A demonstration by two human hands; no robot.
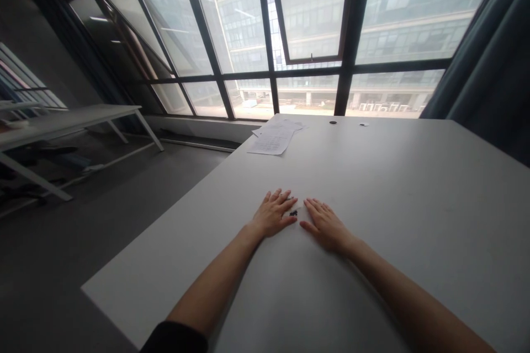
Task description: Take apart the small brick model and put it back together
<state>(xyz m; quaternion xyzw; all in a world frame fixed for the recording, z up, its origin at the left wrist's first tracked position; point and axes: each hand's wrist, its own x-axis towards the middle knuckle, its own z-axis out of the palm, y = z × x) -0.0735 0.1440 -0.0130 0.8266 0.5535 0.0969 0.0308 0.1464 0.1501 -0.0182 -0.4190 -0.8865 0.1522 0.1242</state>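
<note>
My left hand (274,214) lies flat on the white table (372,176), palm down with its fingers spread. Beside it my right hand (325,223) also rests palm down, its fingers stretched toward the left hand and its thumb apart. Between the two hands sits a small dark object (293,213), close to my left thumb and forefinger; it is too small to name. Some tiny bits (289,198) show by the tips of my left fingers, partly hidden by them. Neither hand holds anything that I can see.
Printed paper sheets (273,139) lie near the table's far left edge. Toward the far edge are a dark round spot (333,122) and a small dark-and-white item (364,124). Another white table (74,118) stands at left. Windows rise behind, with a dark curtain (484,71) at right.
</note>
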